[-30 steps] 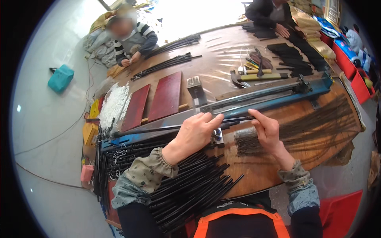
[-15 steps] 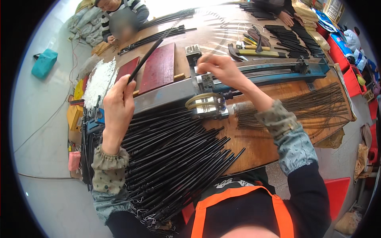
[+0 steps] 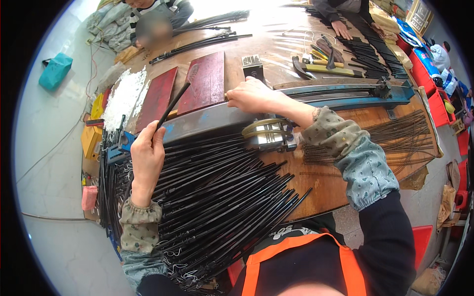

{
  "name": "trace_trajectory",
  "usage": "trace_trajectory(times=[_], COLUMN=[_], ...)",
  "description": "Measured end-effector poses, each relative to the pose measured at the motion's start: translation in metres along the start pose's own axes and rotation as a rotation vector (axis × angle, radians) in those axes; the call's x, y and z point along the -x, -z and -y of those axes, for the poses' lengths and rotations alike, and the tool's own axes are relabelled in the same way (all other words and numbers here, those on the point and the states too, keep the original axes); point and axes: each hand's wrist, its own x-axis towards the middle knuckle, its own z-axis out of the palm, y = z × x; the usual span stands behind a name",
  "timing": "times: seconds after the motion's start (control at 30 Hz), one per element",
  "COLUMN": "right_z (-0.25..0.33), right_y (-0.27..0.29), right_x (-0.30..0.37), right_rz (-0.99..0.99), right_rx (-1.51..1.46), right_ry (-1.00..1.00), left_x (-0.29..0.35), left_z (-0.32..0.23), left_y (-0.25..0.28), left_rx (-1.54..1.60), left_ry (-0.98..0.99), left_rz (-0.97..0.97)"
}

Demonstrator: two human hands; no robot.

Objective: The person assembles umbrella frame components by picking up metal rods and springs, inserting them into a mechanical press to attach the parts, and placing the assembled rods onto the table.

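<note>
So, the head view, 1 camera. Left hand (image 3: 148, 155) has a black rod (image 3: 174, 104) pinched between thumb and bent fingers. The rod sticks up at a tilt, with its top end in front of the larger red board (image 3: 210, 79), and there's a blurry grey coil (image 3: 193, 71) right by that tip.

Right hand (image 3: 249, 93) is over the long metal bench rail (image 3: 207, 119), near the small black box with the metal top (image 3: 252, 65). Its fingers are curled, but I honestly can't tell if they're pinching anything.

Compared with 0.5 s ago: the right hand has shifted left and a bit lower, the rod's tip is lower, and the big blurry coil that arced over the far table is gone. 1.0 s ago both hands were close together, with a rod held across the bench. The pile of black rods (image 3: 217, 182) still sits just in front of the rail.

Writing: there's white lettering on the dark cloth (image 3: 269, 241) at the waist, half lost in folds. The blue packages (image 3: 414, 42) on the right are too small to read.
</note>
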Motion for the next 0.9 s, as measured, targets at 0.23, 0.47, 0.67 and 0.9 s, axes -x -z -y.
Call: trace_trajectory(times=[0.23, 0.47, 0.67, 0.9], right_z=[-0.099, -0.158, -0.207, -0.210], right_y=[0.019, 0.060, 0.037, 0.027], right_x=[0.134, 0.246, 0.293, 0.290], right_rz=[-0.428, -0.455, -0.455, -0.500], right_rx=[0.205, 0.474, 0.319, 0.290], right_ry=[-0.159, -0.318, -0.359, -0.372], left_x=[-0.015, -0.062, -0.063, -0.064], left_z=[0.016, -0.035, -0.039, -0.041], left_y=[-0.004, -0.134, -0.164, -0.170], left_rx=[-0.117, 0.092, 0.091, 0.177], left_ry=[-0.051, -0.394, -0.364, -0.232], left_rz=[0.112, 0.199, 0.236, 0.229])
